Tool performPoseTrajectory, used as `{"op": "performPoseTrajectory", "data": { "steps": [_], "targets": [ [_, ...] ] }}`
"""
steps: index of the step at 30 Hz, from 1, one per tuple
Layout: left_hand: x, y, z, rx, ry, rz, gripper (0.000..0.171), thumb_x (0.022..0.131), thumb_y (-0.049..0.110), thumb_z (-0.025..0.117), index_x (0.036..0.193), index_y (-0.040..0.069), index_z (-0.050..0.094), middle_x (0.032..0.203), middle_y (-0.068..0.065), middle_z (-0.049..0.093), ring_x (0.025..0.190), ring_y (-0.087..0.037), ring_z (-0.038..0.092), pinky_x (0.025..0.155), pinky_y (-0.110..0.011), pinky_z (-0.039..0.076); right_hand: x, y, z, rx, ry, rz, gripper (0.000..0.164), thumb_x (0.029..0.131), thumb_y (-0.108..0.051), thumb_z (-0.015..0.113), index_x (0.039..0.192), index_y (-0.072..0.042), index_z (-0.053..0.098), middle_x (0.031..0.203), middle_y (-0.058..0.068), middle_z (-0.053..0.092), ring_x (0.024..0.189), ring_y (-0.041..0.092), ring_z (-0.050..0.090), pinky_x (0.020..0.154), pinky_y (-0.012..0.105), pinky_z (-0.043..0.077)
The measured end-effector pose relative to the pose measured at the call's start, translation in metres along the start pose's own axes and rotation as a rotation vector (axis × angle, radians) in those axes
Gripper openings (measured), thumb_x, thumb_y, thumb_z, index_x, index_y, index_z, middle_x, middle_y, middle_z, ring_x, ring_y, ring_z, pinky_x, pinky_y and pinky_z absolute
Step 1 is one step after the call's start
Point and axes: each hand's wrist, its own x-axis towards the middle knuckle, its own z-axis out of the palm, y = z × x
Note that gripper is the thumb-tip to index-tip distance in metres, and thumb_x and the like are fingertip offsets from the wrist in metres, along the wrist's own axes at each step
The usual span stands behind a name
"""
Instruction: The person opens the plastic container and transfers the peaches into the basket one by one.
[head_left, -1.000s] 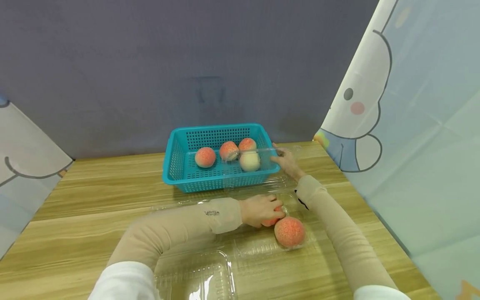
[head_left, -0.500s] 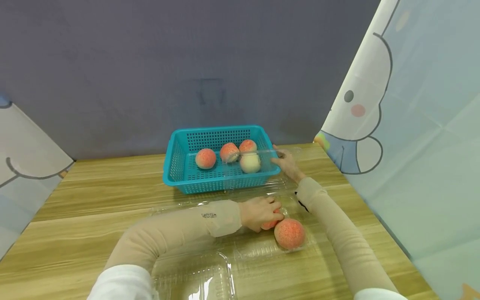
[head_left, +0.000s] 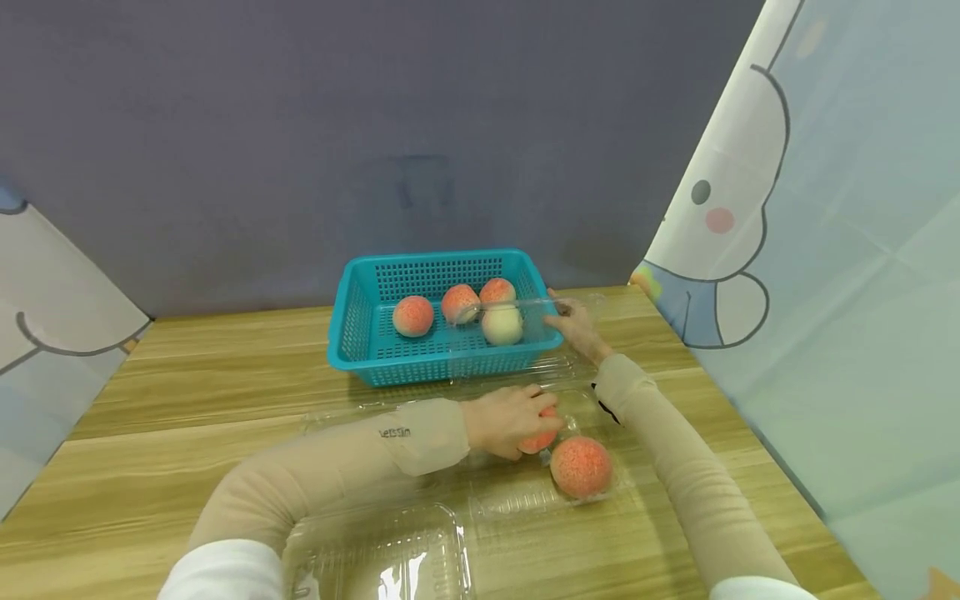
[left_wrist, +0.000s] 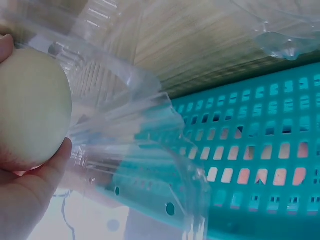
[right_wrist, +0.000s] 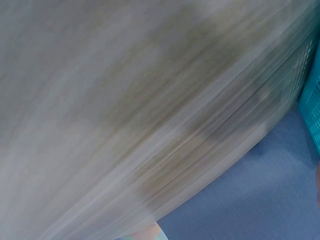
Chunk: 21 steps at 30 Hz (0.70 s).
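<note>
My left hand (head_left: 510, 421) grips a peach (head_left: 537, 435) over the clear plastic box (head_left: 517, 500). In the left wrist view, the pale side of this peach (left_wrist: 35, 110) shows between thumb and fingers. A second peach (head_left: 581, 467) sits in the box's near right part. Behind, the box's clear lid (head_left: 487, 362) stands raised in front of the turquoise basket (head_left: 397, 371). My right hand (head_left: 577, 329) is at the lid's upper right, beside the basket's right end. Whether its fingers pinch the lid or touch the basket rim, I cannot tell; the right wrist view is blurred.
Inside the basket are several peaches (head_left: 413, 317), one of them with its pale side up. Another clear plastic container (head_left: 461, 542) lies at the front of the wooden table (head_left: 187, 358). A dark wall (head_left: 262, 167) closes off the back, and a printed curtain (head_left: 847, 292) the right.
My left hand has shifted slightly left with its peach, which now stands a little further from the second peach. My right hand and the raised lid have hardly moved.
</note>
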Motion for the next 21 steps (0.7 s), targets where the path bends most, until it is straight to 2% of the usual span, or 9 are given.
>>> {"op": "performPoseTrajectory", "data": {
  "steps": [4, 9, 15, 21],
  "targets": [
    [-0.006, -0.001, -0.004, -0.013, 0.015, -0.019, 0.072, 0.071, 0.043, 0.075, 0.134, 0.022, 0.046, 0.134, -0.005, 0.043, 0.115, -0.020, 0.047, 0.089, -0.028, 0.048, 0.005, 0.010, 0.000, 0.015, 0.005, -0.014, 0.033, 0.085, -0.004, 0.055, 0.116, 0.006, 0.059, 0.149, 0.012, 0.025, 0.138, 0.032, 0.022, 0.103, 0.049, 0.034],
    [-0.012, -0.002, -0.007, -0.050, 0.012, -0.037, 0.077, 0.070, 0.045, 0.076, 0.136, 0.020, 0.043, 0.136, -0.007, 0.042, 0.120, -0.021, 0.044, 0.096, -0.029, 0.044, 0.005, 0.014, 0.002, -0.020, 0.024, -0.029, 0.035, 0.084, -0.006, 0.054, 0.118, 0.003, 0.059, 0.149, 0.011, 0.027, 0.136, 0.032, 0.026, 0.100, 0.048, 0.037],
    [-0.018, -0.005, -0.008, -0.092, 0.055, -0.055, 0.074, 0.071, 0.046, 0.074, 0.134, 0.020, 0.045, 0.132, -0.006, 0.043, 0.117, -0.020, 0.045, 0.094, -0.030, 0.045, 0.005, 0.015, 0.003, -0.057, 0.054, -0.028, 0.038, 0.082, -0.007, 0.056, 0.119, 0.001, 0.059, 0.147, 0.008, 0.031, 0.135, 0.032, 0.028, 0.105, 0.048, 0.033],
    [-0.025, -0.009, -0.010, -0.107, 0.085, -0.077, 0.074, 0.071, 0.048, 0.073, 0.133, 0.018, 0.045, 0.131, -0.006, 0.044, 0.117, -0.021, 0.045, 0.095, -0.032, 0.044, 0.005, 0.013, 0.002, -0.064, 0.052, -0.047, 0.039, 0.081, -0.007, 0.056, 0.119, 0.003, 0.059, 0.147, 0.011, 0.031, 0.136, 0.034, 0.026, 0.108, 0.049, 0.028]
  ]
}}
